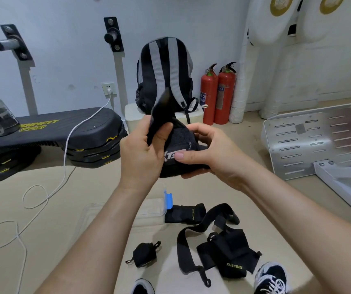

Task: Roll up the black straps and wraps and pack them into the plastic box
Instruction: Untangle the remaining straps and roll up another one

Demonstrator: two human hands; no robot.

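clear box [151, 209], wrap [183, 214] beside, L hand [140, 153], R hand [212, 158] hold strap [181, 137]

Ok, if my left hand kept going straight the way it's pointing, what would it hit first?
Beyond the black wrap it grips, the left hand heads toward the striped backpack, probably first; depth is unclear.

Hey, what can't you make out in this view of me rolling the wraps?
Head view:
plastic box: left forearm covers most; contents hidden.
held wrap lettering: thumb of right hand covers part.
raised tail: motion-blurred.
shoes: cut off by bottom edge.
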